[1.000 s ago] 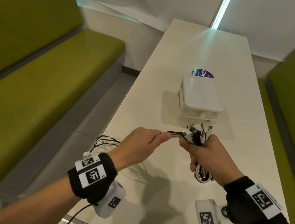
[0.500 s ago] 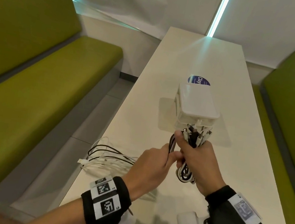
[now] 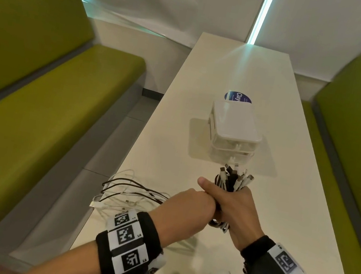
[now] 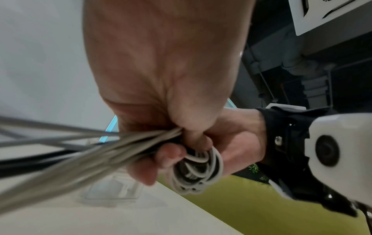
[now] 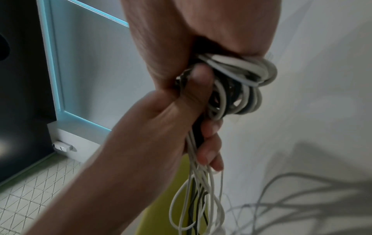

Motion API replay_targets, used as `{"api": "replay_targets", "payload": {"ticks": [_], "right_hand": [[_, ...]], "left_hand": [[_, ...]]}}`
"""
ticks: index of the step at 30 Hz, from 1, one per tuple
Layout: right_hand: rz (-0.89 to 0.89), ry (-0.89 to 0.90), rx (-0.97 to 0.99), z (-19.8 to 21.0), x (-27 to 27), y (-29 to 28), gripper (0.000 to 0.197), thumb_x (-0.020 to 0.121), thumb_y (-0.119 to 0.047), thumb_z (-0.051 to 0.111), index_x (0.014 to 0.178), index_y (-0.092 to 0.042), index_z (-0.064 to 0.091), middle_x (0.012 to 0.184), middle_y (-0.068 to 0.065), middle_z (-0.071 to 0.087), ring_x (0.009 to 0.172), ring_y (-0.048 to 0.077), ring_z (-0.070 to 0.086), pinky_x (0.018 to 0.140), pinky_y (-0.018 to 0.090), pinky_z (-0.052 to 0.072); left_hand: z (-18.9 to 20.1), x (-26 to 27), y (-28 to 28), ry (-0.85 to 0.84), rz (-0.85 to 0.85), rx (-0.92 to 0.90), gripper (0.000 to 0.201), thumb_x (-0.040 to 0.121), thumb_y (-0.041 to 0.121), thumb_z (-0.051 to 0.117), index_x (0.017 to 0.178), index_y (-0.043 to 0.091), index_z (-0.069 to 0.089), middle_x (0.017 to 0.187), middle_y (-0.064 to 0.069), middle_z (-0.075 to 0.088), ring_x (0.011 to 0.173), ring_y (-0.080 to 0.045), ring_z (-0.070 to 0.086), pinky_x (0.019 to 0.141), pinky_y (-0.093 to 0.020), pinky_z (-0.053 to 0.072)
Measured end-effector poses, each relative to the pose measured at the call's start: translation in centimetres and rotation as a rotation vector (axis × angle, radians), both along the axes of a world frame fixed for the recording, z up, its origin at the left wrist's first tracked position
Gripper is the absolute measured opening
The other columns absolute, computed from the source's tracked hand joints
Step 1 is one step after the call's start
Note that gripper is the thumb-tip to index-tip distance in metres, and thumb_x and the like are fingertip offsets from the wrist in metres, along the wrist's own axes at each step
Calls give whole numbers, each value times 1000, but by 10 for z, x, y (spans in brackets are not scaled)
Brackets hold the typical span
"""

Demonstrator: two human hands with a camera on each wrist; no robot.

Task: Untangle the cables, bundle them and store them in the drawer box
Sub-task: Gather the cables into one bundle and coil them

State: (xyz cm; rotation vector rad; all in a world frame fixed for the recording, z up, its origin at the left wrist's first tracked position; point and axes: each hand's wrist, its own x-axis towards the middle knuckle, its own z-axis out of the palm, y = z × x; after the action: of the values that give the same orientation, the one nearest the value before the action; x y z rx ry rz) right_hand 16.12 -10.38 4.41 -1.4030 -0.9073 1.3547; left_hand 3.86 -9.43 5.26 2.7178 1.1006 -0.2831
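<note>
The right hand (image 3: 232, 207) grips the coiled cables (image 3: 233, 181) upright, at six o'clock from the drawer box (image 3: 235, 127) on the bench (image 3: 235, 62); the left hand (image 3: 191, 207) pinches the loose strands beside it. Limp and light, they likely need holding mid-coil. Only the right wrist view shows strands dangling below.

Your path forward from right hand (image 3: 232, 205): drawer box (image 3: 234, 131) stands just beyond plug ends of cable bundle (image 3: 231, 181), both drawer fronts shut, facing you. Bare table (image 3: 287, 178) lies to box's right and far behind blue label (image 3: 237, 97). To your left, loose cables (image 3: 127, 193) sprawl over table's near-left edge beside left hand (image 3: 189, 206). Green benches (image 3: 37, 98) flank both sides.
</note>
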Motion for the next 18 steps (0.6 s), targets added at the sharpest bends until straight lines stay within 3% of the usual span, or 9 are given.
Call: {"api": "replay_targets", "payload": {"ticks": [3, 5, 8, 10, 12, 14, 16, 18], "right_hand": [[17, 37, -22, -3, -1, -1, 33, 74, -22, 82, 56, -18, 56, 57, 5, 54, 56, 22, 56, 49, 30, 44], [30, 33, -42, -3, -1, -1, 35, 72, -27, 83, 61, -15, 53, 59, 7, 50, 57, 22, 52, 50, 31, 42], [40, 41, -73, -1, 1, -1, 42, 66, -33, 87, 81, -3, 61, 71, 13, 53, 65, 25, 54, 59, 36, 43], [22, 44, -109, -2, 2, -1, 48, 66, -33, 87, 78, 3, 57, 71, 14, 49, 65, 27, 50, 62, 39, 41], [-7, 31, -129, -3, 2, -1, 42, 69, -30, 85, 72, -6, 51, 69, 14, 44, 64, 28, 47, 62, 39, 39], [-25, 10, -133, -3, 1, 0, 40, 72, -28, 84, 70, -5, 51, 67, 18, 51, 61, 33, 52, 60, 43, 45], [-53, -9, -122, 1, 0, 2, 41, 74, -27, 82, 77, 8, 61, 77, 27, 67, 72, 43, 66, 63, 51, 54], [-92, -6, -94, 7, 1, 8, 38, 76, -27, 81, 89, 6, 68, 87, 23, 73, 86, 35, 71, 63, 47, 58]], "left_hand": [[3, 2, -4, 2, 43, -8, 27, 93, -4, 38, 114, 1, 55, 108, -19, 61, 72, -27, 42, 66, -33, 30], [4, 3, -6, -12, 72, -5, 29, 95, -3, 37, 119, 0, 52, 108, -19, 61, 71, -28, 42, 66, -35, 31], [6, 3, -9, -28, 90, 10, 32, 96, 0, 36, 126, -1, 48, 108, -19, 61, 74, -33, 49, 65, -36, 31], [6, 4, -10, -27, 83, 22, 26, 97, 1, 36, 120, 0, 49, 105, -18, 62, 72, -30, 47, 64, -36, 31], [3, 5, -11, -38, 78, 27, 24, 97, 2, 36, 118, 1, 48, 104, -18, 61, 69, -29, 43, 63, -37, 31], [-3, 4, -12, -56, 80, 34, 25, 96, 2, 34, 119, 1, 46, 103, -19, 59, 64, -26, 37, 61, -36, 30], [-10, 3, -9, -133, 101, 46, 26, 98, 6, 33, 122, 1, 43, 100, -19, 60, 57, -24, 32, 54, -33, 26], [-16, 0, -3, -314, 141, 14, 29, 102, 22, 35, 123, 5, 43, 97, -14, 64, 58, -28, 42, 50, -34, 30]]}}
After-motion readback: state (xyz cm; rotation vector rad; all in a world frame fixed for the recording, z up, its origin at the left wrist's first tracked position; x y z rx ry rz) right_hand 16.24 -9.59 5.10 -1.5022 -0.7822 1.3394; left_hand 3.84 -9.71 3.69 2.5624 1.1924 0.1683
